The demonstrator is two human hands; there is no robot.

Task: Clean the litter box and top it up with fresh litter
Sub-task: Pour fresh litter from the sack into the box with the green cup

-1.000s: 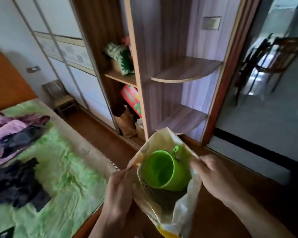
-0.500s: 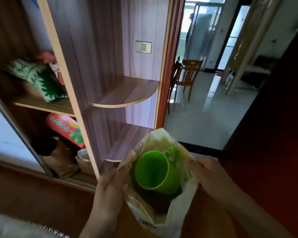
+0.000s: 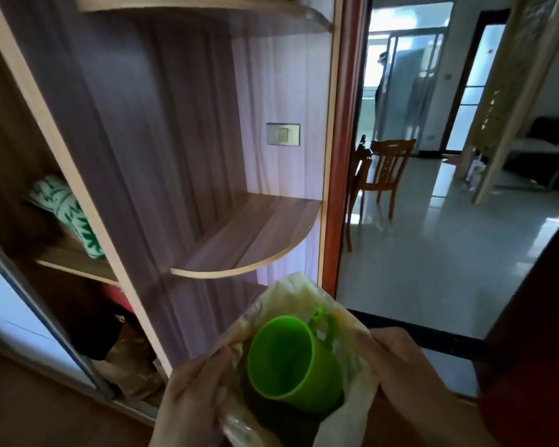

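Two hands (image 3: 194,391) (image 3: 397,362), one bag (image 3: 291,298), one cup (image 3: 291,366) (green), two chairs (image 3: 388,169).

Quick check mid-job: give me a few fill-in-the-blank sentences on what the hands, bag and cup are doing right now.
1. The green cup sits inside the open ____.
2. The left hand and right hand each grip one side of the litter bag, holding its mouth ____.
3. Through the doorway, a wooden ____ stands on the tiled floor.
4. The curved shelf just above the bag holds ____.

Missing words: bag; open; chair; nothing
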